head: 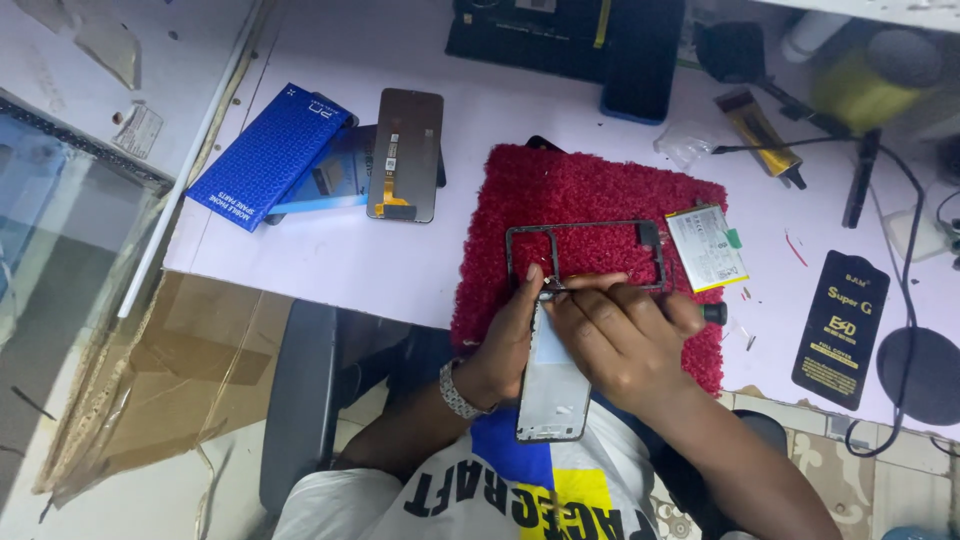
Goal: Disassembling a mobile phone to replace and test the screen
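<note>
- Your left hand [510, 335] wraps the long edge of a phone body [553, 385], fingers closed on it, thumb up near its top end. The phone hangs off the table edge over your lap, top end resting at the near border of the red fuzzy mat [590, 190]; that looks to brace it while you work.
- Your right hand [625, 340] is clamped on a small dark-handled tool [712, 313], the handle end poking out past the knuckles to the right. The tip is hidden under your fingers at the phone's top edge; you cannot see what it contacts.
- A thin dark phone frame [585, 255] lies flat on the mat, just beyond your fingers, touching or nearly touching them; I cannot tell which.
- One battery [706, 247], white with a yellow edge, sits half on the mat's right side, near the frame.
- Count on the white table [320, 250]: one blue parts box [268, 155], one display panel [405, 152] lying back-up with its orange flex cable showing, one black screen-protector packet [840, 325] at the right, one dark phone [642, 60] at the far edge.
- Soft mat probably keeps parts from sliding or scratching.
- Black cable [905, 290] trails along the right side, well clear of both hands.
</note>
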